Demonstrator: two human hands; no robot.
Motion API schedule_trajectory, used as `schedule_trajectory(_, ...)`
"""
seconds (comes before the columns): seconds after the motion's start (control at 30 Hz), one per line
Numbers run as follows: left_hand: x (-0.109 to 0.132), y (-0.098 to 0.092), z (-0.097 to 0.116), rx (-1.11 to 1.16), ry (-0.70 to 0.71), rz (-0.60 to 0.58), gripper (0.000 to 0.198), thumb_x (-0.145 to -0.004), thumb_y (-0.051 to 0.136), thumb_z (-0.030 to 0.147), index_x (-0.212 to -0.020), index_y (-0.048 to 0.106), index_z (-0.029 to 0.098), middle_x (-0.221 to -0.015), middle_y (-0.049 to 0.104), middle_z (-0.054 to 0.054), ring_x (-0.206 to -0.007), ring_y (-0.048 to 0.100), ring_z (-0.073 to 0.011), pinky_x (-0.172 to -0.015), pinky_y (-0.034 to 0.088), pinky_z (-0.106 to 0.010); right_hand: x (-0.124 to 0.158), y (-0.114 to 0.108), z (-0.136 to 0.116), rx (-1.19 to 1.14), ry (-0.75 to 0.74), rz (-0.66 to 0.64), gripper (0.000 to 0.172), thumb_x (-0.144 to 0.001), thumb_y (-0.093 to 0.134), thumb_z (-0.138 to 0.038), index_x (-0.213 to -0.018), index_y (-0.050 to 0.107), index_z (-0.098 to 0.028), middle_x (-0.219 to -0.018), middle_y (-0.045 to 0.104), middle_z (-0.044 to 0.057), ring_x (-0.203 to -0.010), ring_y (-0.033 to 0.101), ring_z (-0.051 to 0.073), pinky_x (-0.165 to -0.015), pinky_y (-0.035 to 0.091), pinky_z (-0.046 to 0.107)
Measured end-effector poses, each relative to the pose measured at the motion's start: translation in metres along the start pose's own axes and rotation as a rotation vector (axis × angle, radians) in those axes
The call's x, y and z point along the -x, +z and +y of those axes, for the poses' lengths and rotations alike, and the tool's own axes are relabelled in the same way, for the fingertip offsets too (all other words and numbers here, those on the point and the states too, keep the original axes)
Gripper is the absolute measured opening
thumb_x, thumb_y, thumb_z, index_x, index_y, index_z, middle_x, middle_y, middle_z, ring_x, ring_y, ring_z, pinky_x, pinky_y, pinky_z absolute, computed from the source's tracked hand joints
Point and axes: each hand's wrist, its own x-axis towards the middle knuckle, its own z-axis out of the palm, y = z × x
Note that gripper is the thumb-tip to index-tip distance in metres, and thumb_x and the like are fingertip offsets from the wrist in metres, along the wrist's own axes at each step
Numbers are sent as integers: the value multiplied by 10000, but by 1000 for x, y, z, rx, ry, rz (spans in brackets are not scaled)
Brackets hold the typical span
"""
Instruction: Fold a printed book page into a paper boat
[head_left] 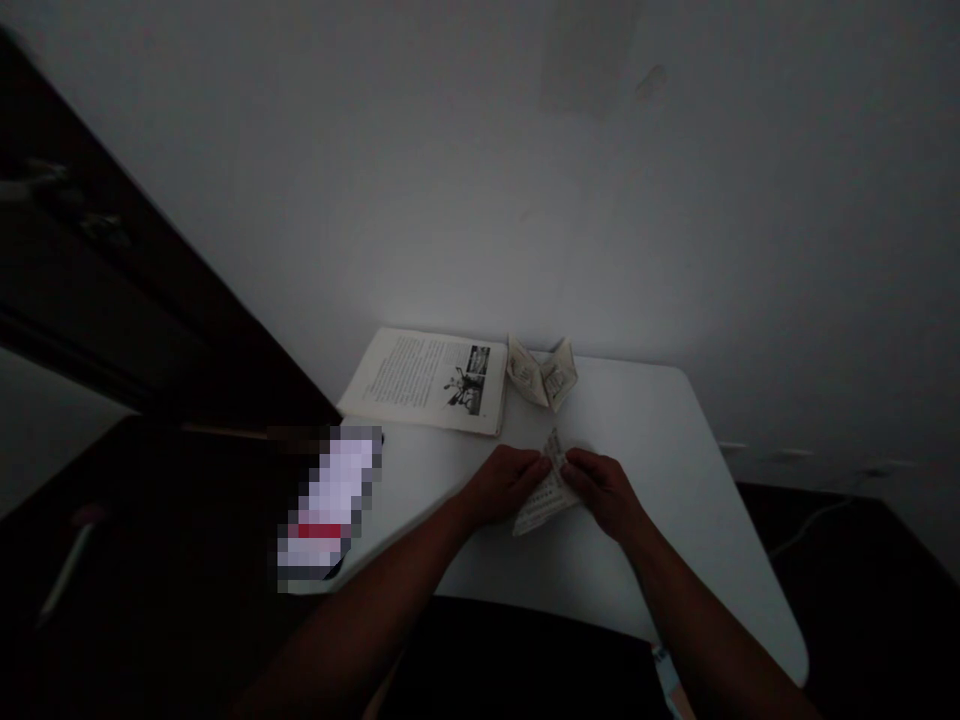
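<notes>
From where I stand, the person at the white tabletop [637,420] seems to be working a crease or opening a fold in a piece of printed paper [544,507], and it calls for small, even pressure from both sides. To do it well, I'd keep the 2 layers lined up at the pointed tip, let the thumbs do the steering, and press from the tip outward, since thin printed sheet likely tears or wrinkles if the 2 sides are pulled unevenly. In this dim light, resting the work on the tabletop would probably give a sharper line than creasing it in the air. The left hand [510,485] is nearly closed, its thumb and curled fingers pinching the paper's left side close to the tip; the right hand [604,490] pinches the right side in the same way, so the 2 thumbs lie near each other with paper between. The paper appears over the middle of the tabletop, toward the near edge, a lower corner pointing down and left; whether it touches the surface, I cannot tell. By the far edge stands a folded paper shape [527,377] with 2 raised wings, just beside an open book [405,385] at the far left corner.
</notes>
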Motion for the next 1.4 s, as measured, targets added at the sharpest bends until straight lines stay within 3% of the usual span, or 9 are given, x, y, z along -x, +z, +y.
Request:
schedule_trajectory(0.17, 0, 2, 1, -25, 52, -159, 402, -899, 307, 385, -571, 348, 156, -522, 288, 57, -498, 311, -60, -485, 259, -184, 0, 1, 2, 35, 33, 65, 320, -757, 580, -447, -599, 502, -179, -541, 404, -51, -499, 377, 89, -454, 310, 203)
schedule_trajectory(0.43, 2, -1, 1, -118, 150, -185, 369, -905, 303, 321, -582, 363, 151, -525, 306, 59, -483, 327, -55, -498, 264, -188, 0, 3, -1, 154, -21, 82, 327, -754, 595, -384, -524, 492, -176, -499, 359, -51, -475, 344, 86, -443, 269, 214)
schedule_trajectory(0.6, 1, 1, 2, -215, 168, -204, 389, -908, 302, 303, -553, 359, 154, -496, 302, 60, -460, 327, -57, -487, 260, -195, 0, 3, -1, 69, 36, 139, 283, -760, 573, -422, -625, 600, -175, -553, 510, -22, -513, 450, 111, -479, 357, 222)
schedule_trajectory(0.77, 2, 3, 2, -439, 233, -226, 361, -895, 323, 279, -568, 418, 156, -512, 384, 39, -486, 363, -80, -519, 281, -216, -1, 3, 0, 145, 42, 163, 300, -754, 583, -422, -606, 623, -165, -550, 544, -12, -523, 477, 114, -495, 381, 225)
schedule_trajectory(0.9, 1, 3, 1, -419, 206, -179, 373, -905, 295, 292, -583, 427, 158, -521, 413, 31, -487, 386, -84, -519, 287, -212, -3, 2, 1, 49, 53, 144, 287, -760, 579, -439, -702, 653, -167, -625, 607, 9, -593, 540, 135, -537, 429, 234)
schedule_trajectory(1.07, 0, -4, -2, -274, 92, 36, 400, -909, 300, 342, -575, 410, 151, -518, 347, 50, -484, 350, -71, -500, 260, -201, 0, 2, 6, -71, 69, 92, 247, -764, 602, -407, -755, 645, -164, -615, 621, 5, -537, 551, 121, -516, 449, 234)
schedule_trajectory(1.23, -1, -4, -7, -193, 33, 81, 429, -903, 340, 401, -578, 436, 138, -527, 320, 55, -507, 348, -67, -491, 238, -194, 1, 4, 7, 31, 40, 16, 222, -784, 592, -368, -705, 629, -164, -563, 593, -3, -498, 538, 111, -492, 437, 226)
schedule_trajectory(1.4, -4, 4, -7, -330, 61, 128, 414, -928, 289, 323, -604, 472, 141, -512, 392, 41, -475, 386, -76, -497, 251, -217, -1, 5, 4, 123, 32, 8, 238, -796, 575, -369, -667, 601, -171, -528, 562, -17, -476, 519, 102, -476, 417, 214)
